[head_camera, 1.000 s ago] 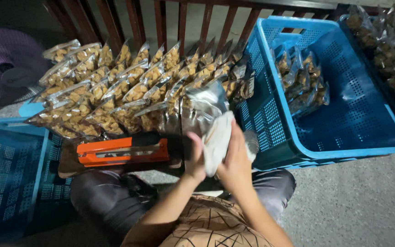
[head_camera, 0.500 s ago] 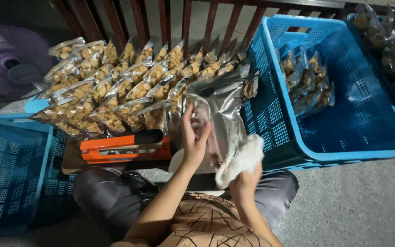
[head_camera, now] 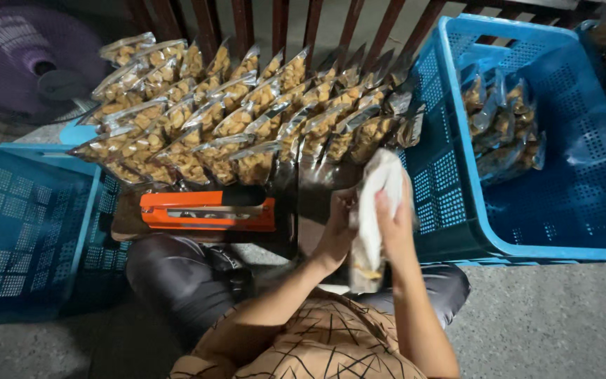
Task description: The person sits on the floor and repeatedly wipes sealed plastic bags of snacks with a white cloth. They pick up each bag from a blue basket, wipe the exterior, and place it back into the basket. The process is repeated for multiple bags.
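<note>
Both forearms rise from the near edge of the scene and meet just right of centre, elbows bent and wrists close together. The left hand (head_camera: 336, 228) curls around the left side of a white cloth (head_camera: 373, 210), fingers wrapped toward it, while the right hand (head_camera: 395, 223) lies over the cloth's right side with its fingers closed on the fabric; both hands grip the cloth between them, pressed close to each other. The cloth stands nearly upright, its long axis running from near to far with the top end tilted slightly right, and its lower end hangs down to a snack pouch (head_camera: 365, 270) at the person's lap, though how that pouch is held cannot be told. Just left of the hands lies an orange heat sealer (head_camera: 208, 212), its length running left to right on a dark low board (head_camera: 129, 223). Beyond it, rows of filled clear-and-silver snack bags (head_camera: 247, 119) stand leaning in ranks. A large blue crate (head_camera: 527, 231) sits to the right with a few bags in its far corner, and another blue crate (head_camera: 22, 224) lies to the left.
</note>
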